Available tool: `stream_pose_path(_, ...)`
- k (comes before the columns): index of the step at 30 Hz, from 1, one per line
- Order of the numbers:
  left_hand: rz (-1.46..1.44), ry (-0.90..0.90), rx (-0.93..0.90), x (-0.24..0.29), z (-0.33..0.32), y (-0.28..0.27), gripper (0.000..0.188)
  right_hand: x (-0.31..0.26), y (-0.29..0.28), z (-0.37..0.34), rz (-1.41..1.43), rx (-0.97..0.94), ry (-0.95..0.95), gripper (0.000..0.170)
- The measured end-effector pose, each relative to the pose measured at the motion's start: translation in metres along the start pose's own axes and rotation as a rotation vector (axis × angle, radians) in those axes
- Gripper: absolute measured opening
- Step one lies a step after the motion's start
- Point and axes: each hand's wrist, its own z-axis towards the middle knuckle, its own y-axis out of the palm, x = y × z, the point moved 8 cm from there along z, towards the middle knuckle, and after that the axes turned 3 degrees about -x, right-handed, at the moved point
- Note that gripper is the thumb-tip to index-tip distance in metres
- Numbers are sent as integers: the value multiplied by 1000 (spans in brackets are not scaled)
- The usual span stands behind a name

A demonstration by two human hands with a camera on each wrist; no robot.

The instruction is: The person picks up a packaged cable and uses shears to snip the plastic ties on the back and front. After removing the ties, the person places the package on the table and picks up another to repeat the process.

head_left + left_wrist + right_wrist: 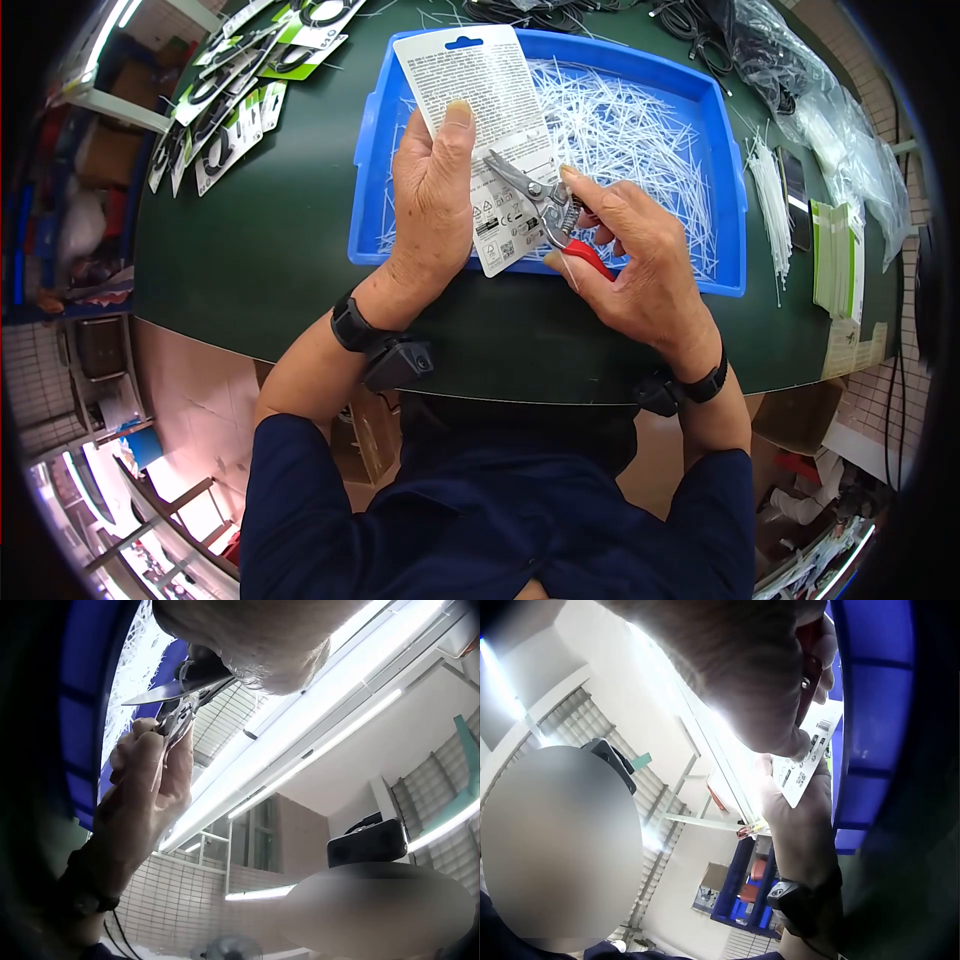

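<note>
A white printed blister-style card (480, 85) with a blue-edged hang slot is tilted over the blue tray, its text side showing. My left hand (430, 205) grips its left edge, thumb lying on the printed face. In my right hand (645, 260) are cutters (538, 190) with metal blades and red handles. The blades lie across the card's lower half, slightly parted and pointing up-left. In the left wrist view, the blade (161, 694) shows beyond the right-hand fingers. The right wrist view shows the card's barcode corner (802, 776) next to the red handle (808, 682); the card's other face is hidden.
Under the hands, the blue tray (737, 220) holds many thin white plastic strips. Carded black cables (225, 150) are piled at the left. On the right are a bundle of white ties (768, 205), green-and-white cards (838, 265) and a clear plastic bag (840, 130).
</note>
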Motion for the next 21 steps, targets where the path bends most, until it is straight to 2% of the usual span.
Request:
stream_pose_path(11, 41, 20, -24, -5, -4, 3, 47, -3, 6, -1, 5, 32, -41, 72)
stream_pose_path(15, 48, 28, -15, -4, -3, 7, 51, 2, 9, -2, 34, -20, 11, 70)
stream_pose_path(18, 58, 35, -22, -3, -2, 7, 52, 5, 10, 0, 180, -82, 45, 69)
stream_pose_path(21, 69, 43, -34, -3, -2, 6, 52, 3, 10, -1, 105, -16, -12, 69)
